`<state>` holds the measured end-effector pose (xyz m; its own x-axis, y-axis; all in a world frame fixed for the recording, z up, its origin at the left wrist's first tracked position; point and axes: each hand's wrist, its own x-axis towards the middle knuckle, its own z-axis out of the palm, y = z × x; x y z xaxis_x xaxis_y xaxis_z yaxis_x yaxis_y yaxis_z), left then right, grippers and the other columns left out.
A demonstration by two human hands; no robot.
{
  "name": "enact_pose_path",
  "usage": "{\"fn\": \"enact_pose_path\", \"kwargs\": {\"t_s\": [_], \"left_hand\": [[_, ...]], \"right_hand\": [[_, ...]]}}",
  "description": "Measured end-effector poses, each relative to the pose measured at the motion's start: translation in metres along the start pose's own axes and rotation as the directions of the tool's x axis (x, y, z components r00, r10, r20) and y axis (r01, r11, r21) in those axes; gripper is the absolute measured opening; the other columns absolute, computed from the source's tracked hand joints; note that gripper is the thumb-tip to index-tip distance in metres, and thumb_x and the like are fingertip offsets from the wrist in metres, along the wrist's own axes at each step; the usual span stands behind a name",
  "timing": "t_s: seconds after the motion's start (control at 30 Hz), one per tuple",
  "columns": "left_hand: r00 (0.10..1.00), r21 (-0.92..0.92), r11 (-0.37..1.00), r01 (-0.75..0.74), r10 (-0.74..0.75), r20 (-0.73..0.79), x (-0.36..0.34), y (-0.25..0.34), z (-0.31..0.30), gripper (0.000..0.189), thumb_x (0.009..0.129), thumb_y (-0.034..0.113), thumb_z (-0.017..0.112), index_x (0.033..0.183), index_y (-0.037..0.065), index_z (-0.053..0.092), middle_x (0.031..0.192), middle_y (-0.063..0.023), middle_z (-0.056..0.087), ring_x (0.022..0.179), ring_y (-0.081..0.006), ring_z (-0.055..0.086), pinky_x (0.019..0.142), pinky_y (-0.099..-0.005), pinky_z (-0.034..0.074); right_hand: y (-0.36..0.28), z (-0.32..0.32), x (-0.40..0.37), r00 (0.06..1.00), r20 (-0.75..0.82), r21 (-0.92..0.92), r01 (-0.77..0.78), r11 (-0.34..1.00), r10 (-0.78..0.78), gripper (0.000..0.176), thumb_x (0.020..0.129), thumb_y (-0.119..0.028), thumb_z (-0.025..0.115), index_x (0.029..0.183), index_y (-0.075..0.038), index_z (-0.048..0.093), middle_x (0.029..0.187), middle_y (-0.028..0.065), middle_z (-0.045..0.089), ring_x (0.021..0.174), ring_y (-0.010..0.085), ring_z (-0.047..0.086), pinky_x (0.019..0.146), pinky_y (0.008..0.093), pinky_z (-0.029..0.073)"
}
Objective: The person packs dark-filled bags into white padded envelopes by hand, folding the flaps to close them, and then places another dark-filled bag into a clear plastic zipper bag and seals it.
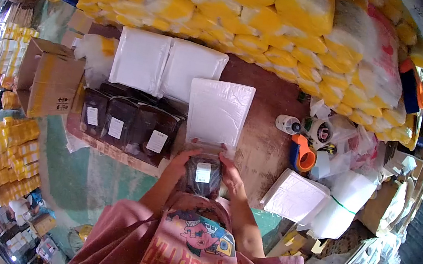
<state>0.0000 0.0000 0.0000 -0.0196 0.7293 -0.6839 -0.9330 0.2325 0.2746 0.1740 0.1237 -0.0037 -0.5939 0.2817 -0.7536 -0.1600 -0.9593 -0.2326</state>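
Note:
My left hand (180, 162) and my right hand (230, 172) hold a dark package (193, 179) with a white label between them, close to my body. Its clear wrap shows at the upper edge, where the fingers of both hands close on it. Just beyond the hands lies a white padded sheet or pouch (219, 112). To the left stand several dark labelled packages (129, 126) in a row, and behind them rest two white padded packs (140, 61).
Yellow and white wrapped bundles (260, 24) are piled along the back. An open cardboard box (55, 81) stands left. On the right are a bottle (288, 124), an orange and blue tape dispenser (303, 155), white sheets (296, 196) and a banded white roll (345, 206).

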Motion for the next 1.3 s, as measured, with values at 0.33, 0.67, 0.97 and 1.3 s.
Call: {"fn": "enact_pose_path", "kwargs": {"t_s": [0.33, 0.67, 0.97, 1.3], "left_hand": [[0.999, 0.062, 0.997, -0.049, 0.048, 0.006, 0.027, 0.000, -0.016, 0.039, 0.094, 0.014, 0.052, 0.132, 0.008, 0.052, 0.136, -0.0151, 0.050, 0.125, -0.0295, 0.048, 0.104, -0.0431, 0.041], [1.000, 0.013, 1.000, 0.006, -0.007, 0.029, 0.001, 0.057, 0.097, 0.057, 0.094, 0.045, 0.048, 0.124, -0.002, 0.055, 0.121, -0.0153, 0.061, 0.108, -0.0279, 0.060, 0.099, -0.0401, 0.045], [0.975, 0.186, 0.982, -0.027, 0.067, -0.212, 0.048, 0.038, 0.039, 0.050, 0.084, 0.021, 0.069, 0.131, 0.012, 0.053, 0.122, -0.0094, 0.057, 0.105, -0.0227, 0.058, 0.089, -0.0348, 0.047], [0.792, 0.951, 0.227, -0.209, 0.610, 0.029, 0.062, 0.037, 0.018, 0.035, 0.077, 0.011, 0.075, 0.109, 0.005, 0.063, 0.089, -0.0079, 0.066, 0.086, -0.0209, 0.063, 0.076, -0.0348, 0.050]], "right_hand": [[-0.012, -0.019, 0.023, 0.987, -0.050, -0.068, -0.155, 0.986, 0.152, 0.035, 0.092, -0.023, 0.064, 0.116, 0.002, 0.060, 0.111, 0.0098, 0.064, 0.097, 0.0193, 0.062, 0.080, 0.0312, 0.051], [0.031, -0.080, 0.051, 0.984, -0.003, -0.154, -0.178, 0.972, 0.180, 0.044, 0.096, -0.023, 0.056, 0.136, -0.007, 0.048, 0.121, 0.0100, 0.061, 0.102, 0.0206, 0.062, 0.089, 0.0331, 0.051], [-0.019, -0.006, 0.014, 0.976, -0.137, -0.119, -0.189, 0.975, 0.172, 0.032, 0.092, -0.028, 0.064, 0.103, 0.002, 0.066, 0.096, 0.0099, 0.068, 0.082, 0.0178, 0.064, 0.073, 0.0316, 0.053], [-0.024, -0.043, 0.025, 0.986, 0.030, -0.188, -0.153, 0.970, 0.162, 0.045, 0.090, -0.021, 0.065, 0.130, -0.005, 0.053, 0.119, 0.0074, 0.060, 0.107, 0.0185, 0.057, 0.091, 0.0322, 0.048]]}}
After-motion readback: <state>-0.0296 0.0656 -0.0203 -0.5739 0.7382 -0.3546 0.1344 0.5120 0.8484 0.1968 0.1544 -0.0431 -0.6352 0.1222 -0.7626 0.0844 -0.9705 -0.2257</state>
